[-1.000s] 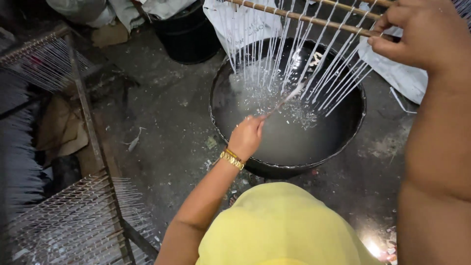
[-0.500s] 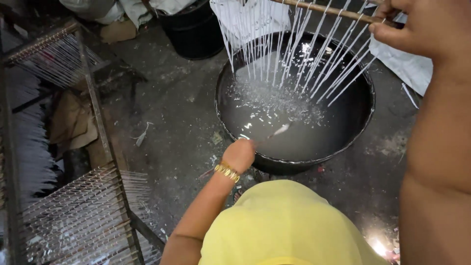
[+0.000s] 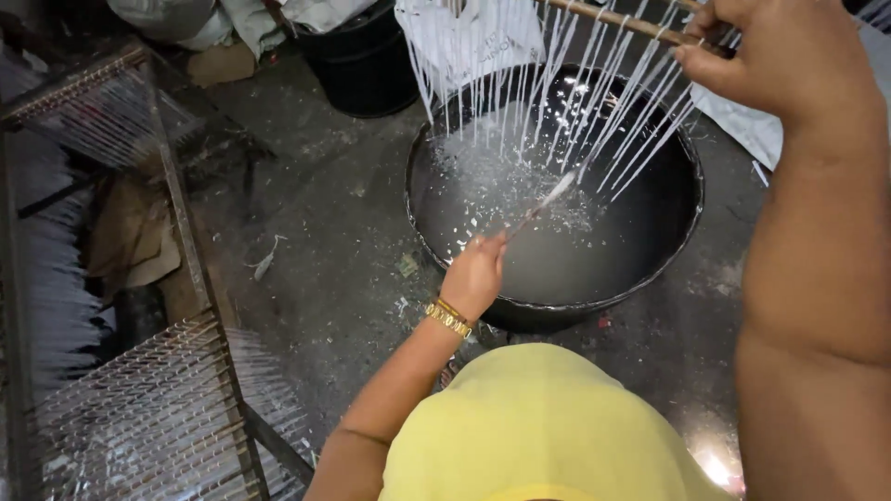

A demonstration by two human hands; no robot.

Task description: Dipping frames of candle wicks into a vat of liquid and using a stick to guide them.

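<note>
Overhead, the right hand (image 3: 789,65) is clenched around a wooden rod (image 3: 613,20) from which thin white candles (image 3: 557,102) dangle over the black basin (image 3: 668,269). Below it, the left hand (image 3: 473,274) pinches a thin stick (image 3: 543,206) at its near end. Those candles look brittle and slick (likely wet wax), so the stiff rod seems the safer hold.
</note>
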